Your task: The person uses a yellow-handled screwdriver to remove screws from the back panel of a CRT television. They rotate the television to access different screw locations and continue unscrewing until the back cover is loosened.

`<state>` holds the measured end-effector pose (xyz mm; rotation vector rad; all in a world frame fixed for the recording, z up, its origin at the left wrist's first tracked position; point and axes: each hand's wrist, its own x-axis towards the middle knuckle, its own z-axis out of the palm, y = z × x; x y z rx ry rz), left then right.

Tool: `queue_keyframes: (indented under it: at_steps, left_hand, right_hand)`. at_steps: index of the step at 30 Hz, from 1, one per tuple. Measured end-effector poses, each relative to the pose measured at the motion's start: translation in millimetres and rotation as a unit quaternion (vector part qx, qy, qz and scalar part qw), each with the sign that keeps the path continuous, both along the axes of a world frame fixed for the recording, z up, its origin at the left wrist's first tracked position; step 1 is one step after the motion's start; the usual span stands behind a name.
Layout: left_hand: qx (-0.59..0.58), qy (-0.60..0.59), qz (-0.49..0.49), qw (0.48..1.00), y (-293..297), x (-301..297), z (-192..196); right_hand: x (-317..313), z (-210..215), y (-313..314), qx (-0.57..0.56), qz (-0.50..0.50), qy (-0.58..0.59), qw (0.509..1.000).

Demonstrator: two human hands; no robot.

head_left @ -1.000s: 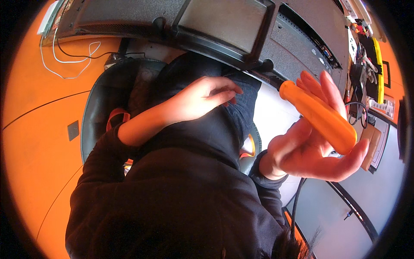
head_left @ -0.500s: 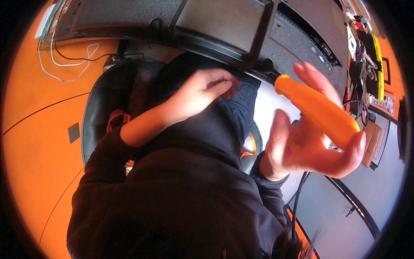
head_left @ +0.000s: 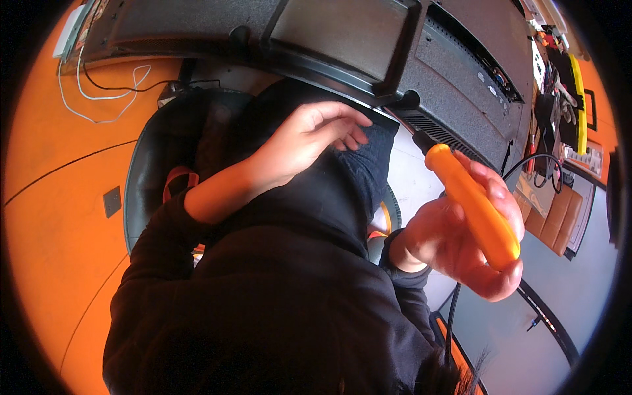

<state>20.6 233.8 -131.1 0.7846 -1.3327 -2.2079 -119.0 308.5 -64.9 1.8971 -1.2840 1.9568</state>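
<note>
head view, looking down over the person's dark sleeved torso. the right hand is closed around the smooth orange plastic handle of a screwdriver, fingers wrapped from the right side and the palm behind it; the handle runs diagonally, its butt end near and to the right, its black collar far and to the left, pointing at the lower edge of the large dark grey flat panel casing that lies across the far side. the tool's tip cannot be made out against the casing. the left hand holds nothing: the bare forearm rises from the near left, wrist bent, fingers loosely curled with their tips resting at the near edge of the same casing, above the dark blue trouser cloth. a white cable loops on the orange floor at far left.
</note>
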Motion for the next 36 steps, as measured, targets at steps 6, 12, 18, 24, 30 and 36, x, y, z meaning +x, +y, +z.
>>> queue_keyframes:
  at_steps: [6, 12, 18, 24, 30, 36]
  left_hand:
    - [0.178, 0.077, -0.012, 0.981, -5.0, -3.0, 11.6]
    - [0.363, 0.184, -0.025, 0.913, 0.6, -5.7, 27.4]
    - [0.333, 0.185, 0.032, 0.924, 3.5, 2.2, 24.0]
    - [0.407, 0.190, 0.128, 0.884, 4.2, 40.1, 1.0]
    - [0.592, 0.411, 0.108, 0.684, -1.8, 57.8, -23.9]
    - [0.521, 0.516, 0.019, 0.679, -0.3, 70.0, -37.1]
  right_hand:
    - [3.5, 0.8, 9.0, -0.018, 0.037, -0.051, 0.998]
    - [7.7, 5.0, 20.1, -0.025, 0.051, -0.043, 0.997]
    - [7.6, 8.5, 17.7, -0.027, 0.033, -0.037, 0.998]
    - [24.1, 13.1, 2.4, -0.029, 0.100, -0.077, 0.992]
    - [50.5, 12.3, -36.3, -0.047, 0.050, -0.067, 0.995]
    - [72.7, 16.2, -66.1, -0.031, 0.041, -0.007, 0.999]
